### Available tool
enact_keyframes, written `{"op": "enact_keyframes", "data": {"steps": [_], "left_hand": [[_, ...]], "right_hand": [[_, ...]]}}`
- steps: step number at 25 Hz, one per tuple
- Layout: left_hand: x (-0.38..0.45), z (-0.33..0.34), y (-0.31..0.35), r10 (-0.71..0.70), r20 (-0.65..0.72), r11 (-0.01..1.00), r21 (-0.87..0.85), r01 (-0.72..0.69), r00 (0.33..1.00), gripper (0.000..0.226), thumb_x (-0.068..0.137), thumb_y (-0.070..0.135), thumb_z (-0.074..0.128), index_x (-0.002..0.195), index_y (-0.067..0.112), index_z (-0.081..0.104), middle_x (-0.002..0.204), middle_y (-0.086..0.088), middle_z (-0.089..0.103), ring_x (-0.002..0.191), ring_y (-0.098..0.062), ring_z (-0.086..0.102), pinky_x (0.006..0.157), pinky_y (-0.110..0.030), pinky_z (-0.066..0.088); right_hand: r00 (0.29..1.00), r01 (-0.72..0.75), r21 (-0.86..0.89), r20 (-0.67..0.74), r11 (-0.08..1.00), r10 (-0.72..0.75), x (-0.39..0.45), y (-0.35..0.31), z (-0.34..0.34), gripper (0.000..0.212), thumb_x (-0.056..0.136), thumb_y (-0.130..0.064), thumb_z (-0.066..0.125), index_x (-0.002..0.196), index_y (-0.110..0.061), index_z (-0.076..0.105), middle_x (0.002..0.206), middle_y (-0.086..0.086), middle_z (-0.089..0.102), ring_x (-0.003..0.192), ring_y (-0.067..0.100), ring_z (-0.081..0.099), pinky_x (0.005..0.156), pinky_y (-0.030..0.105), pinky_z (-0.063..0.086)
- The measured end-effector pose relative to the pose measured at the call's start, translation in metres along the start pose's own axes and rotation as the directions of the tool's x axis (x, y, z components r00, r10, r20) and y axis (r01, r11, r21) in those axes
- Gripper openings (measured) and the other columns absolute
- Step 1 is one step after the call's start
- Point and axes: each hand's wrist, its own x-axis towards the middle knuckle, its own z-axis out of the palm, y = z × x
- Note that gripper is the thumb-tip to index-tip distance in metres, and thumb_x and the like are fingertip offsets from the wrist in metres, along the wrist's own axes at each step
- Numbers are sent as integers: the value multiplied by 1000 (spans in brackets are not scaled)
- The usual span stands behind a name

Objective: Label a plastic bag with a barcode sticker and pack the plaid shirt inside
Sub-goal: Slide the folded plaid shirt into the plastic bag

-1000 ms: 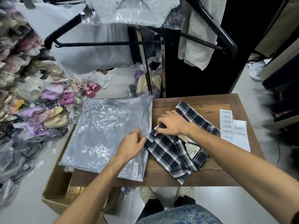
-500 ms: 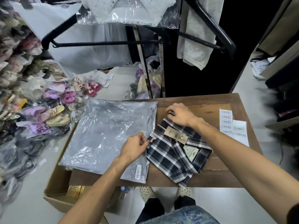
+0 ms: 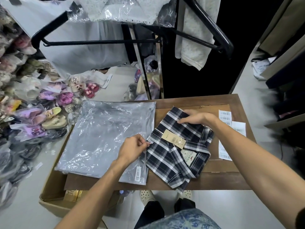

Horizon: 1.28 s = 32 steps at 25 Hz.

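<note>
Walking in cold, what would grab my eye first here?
Probably the folded plaid shirt on the wooden table, with the right hand gripping its far edge. Beside it, the left hand pinches the edge of a shiny plastic bag. Bagged shoes pile up at the left.

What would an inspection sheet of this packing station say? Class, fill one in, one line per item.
Surface: wooden table, partly covered by the job's things.
Job's things: plastic bag lies flat on the left, barcode sticker near its front corner; plaid shirt folded beside it, outside the bag, paper tags on top.
Clutter: label sheets at the table's right edge.
Hands: left hand pinches the bag's edge; right hand grips the shirt's far end.
Cables: nothing seen.
Surroundings: bagged shoes piled on the floor at left; cardboard box below; hangers overhead.
</note>
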Motion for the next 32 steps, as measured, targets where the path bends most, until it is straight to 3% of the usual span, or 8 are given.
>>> {"op": "enact_keyframes", "data": {"steps": [5,10,13,17,22,27,30,32], "left_hand": [[-1,2,2,24,34,999,-45,-23,999,18,92,32,76,82,21,66,67,1,74,61,-9,71,68,-37,61],[-5,4,6,37,28,997,-62,-35,999,16,92,31,76,82,22,67,69,0,74,66,-16,71,69,-36,61],[-6,3,5,56,50,997,-62,-52,997,16,92,32,75,83,23,66,71,0,74,70,-19,72,74,-40,62],[-6,0,2,65,74,998,-5,-64,995,16,92,37,75,83,27,65,71,5,73,72,-15,72,76,-39,62],[-6,5,-1,26,79,999,27,-28,997,16,93,36,73,83,26,65,72,3,72,72,-15,71,71,-33,59],[-7,19,-3,-41,151,990,-125,60,988,13,97,19,71,93,8,68,67,-5,69,45,3,59,45,-13,44],[-4,23,-5,-66,160,984,-154,90,985,12,97,17,70,94,6,67,66,-6,68,42,3,56,43,-12,42],[0,23,-8,-83,170,981,-161,111,982,12,99,17,67,94,6,65,67,-6,68,42,0,56,42,-15,43]], "right_hand": [[976,172,41,127,984,-176,-9,-20,6,25,100,-39,54,122,-28,58,124,-4,70,114,21,69,103,42,53],[972,233,-13,44,972,-232,-7,-34,20,46,103,-49,46,143,-27,53,148,-11,53,133,14,50,119,42,32],[971,234,-1,-51,972,-233,4,-34,25,29,104,-37,54,128,-23,63,128,-4,66,121,19,60,108,41,42],[979,116,-57,-162,992,-124,18,-40,37,23,98,-39,65,108,-18,64,105,-1,67,113,27,65,96,39,48],[998,-42,-272,25,961,50,17,-46,32,86,88,-61,67,155,-16,37,161,7,41,146,30,41,120,48,32],[920,-251,-583,105,773,378,-12,-36,-5,97,72,-62,83,150,-16,47,155,4,48,140,30,49,108,44,46],[930,-266,-450,114,853,350,-9,-12,-4,70,76,-47,86,135,-21,60,141,0,61,124,25,59,96,36,51],[958,-256,-120,103,959,269,-9,-4,1,55,82,-32,84,128,-21,57,125,7,69,105,21,69,77,31,59]]}}
